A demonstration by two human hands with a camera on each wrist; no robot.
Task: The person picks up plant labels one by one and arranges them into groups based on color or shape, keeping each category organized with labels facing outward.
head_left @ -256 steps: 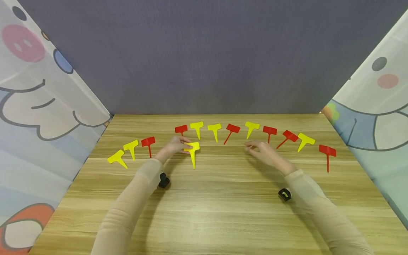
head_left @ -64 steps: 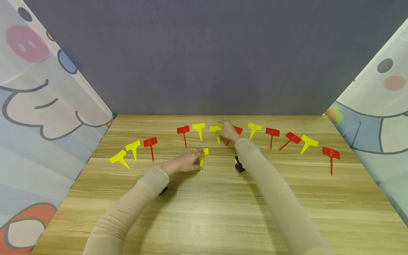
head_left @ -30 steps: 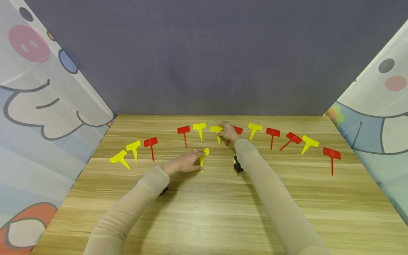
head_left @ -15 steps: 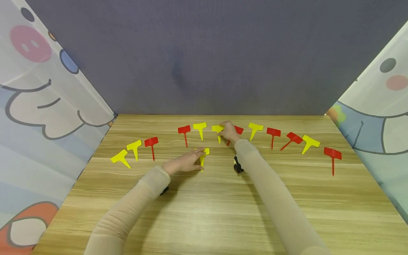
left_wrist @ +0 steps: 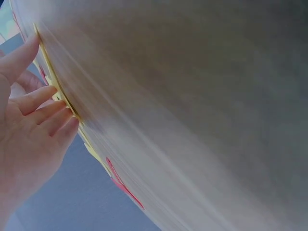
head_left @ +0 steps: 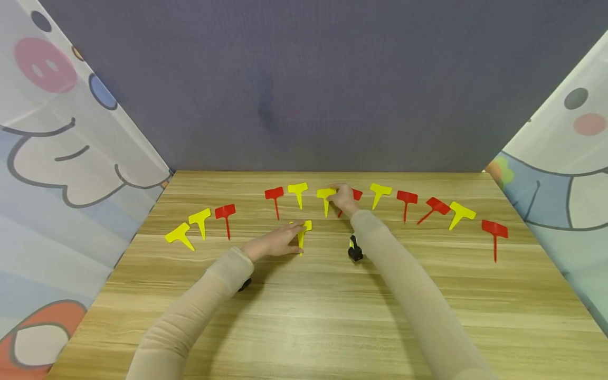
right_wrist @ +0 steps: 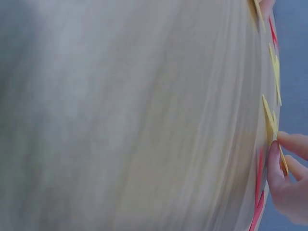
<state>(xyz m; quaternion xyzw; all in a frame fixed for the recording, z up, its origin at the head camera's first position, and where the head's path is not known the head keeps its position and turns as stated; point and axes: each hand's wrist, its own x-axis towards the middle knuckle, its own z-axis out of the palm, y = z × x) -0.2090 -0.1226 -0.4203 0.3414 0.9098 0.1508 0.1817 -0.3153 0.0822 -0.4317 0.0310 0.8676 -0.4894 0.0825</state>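
In the head view, a yellow T-shaped plant label (head_left: 308,226) lies near the middle of the table. My left hand (head_left: 274,243) rests on it, fingers at its head and thumb near the pointed end. In the left wrist view those fingers (left_wrist: 41,103) look fairly straight along the label. Farther back, my right hand (head_left: 343,200) pinches another yellow plant label (head_left: 324,193) by the right end of its head; the pinch also shows in the right wrist view, on that label (right_wrist: 269,115). My right hand partly covers a red plant label (head_left: 357,195).
Several red and yellow labels lie in an arc on the wooden table (head_left: 304,316), from a yellow label (head_left: 178,233) at left to a red label (head_left: 495,229) at right. A grey panel (head_left: 304,84) stands behind; printed curtains flank both sides.
Since the oldest frame, my left hand has set its yellow label down; my right hand has moved left to another. In the last half second that label has shifted slightly nearer.
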